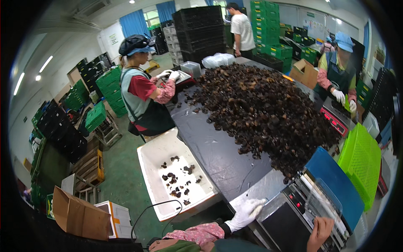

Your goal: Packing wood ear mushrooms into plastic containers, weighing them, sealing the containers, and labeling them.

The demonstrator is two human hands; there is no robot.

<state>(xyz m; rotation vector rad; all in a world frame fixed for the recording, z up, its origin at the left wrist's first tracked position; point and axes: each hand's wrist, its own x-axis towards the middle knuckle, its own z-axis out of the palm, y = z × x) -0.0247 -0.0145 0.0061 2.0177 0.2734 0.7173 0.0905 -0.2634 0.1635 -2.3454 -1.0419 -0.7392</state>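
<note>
A film wrapping machine (279, 227) with a dark flat plate and red lit switches stands at the near right. My left hand (245, 215), in a white glove, is at the plate's left edge, its fingers drawn together; what they hold, if anything, cannot be made out. Bare, my right hand (321, 233) has curled fingers at the machine's near right edge, and anything in them is hidden. Beyond it, a clear plastic tray (321, 195) rests on the machine beside the roller. A large heap of dark mushroom-like pieces (260, 107) covers much of the table (201, 145).
A white foam box (151, 155) with scattered dark pieces stands left of the table. Right of the machine are a blue panel (333, 180) and a green basket (361, 164). Gloved co-workers stand at scales (336, 119) across the table. An open cardboard box (79, 214) is at lower left.
</note>
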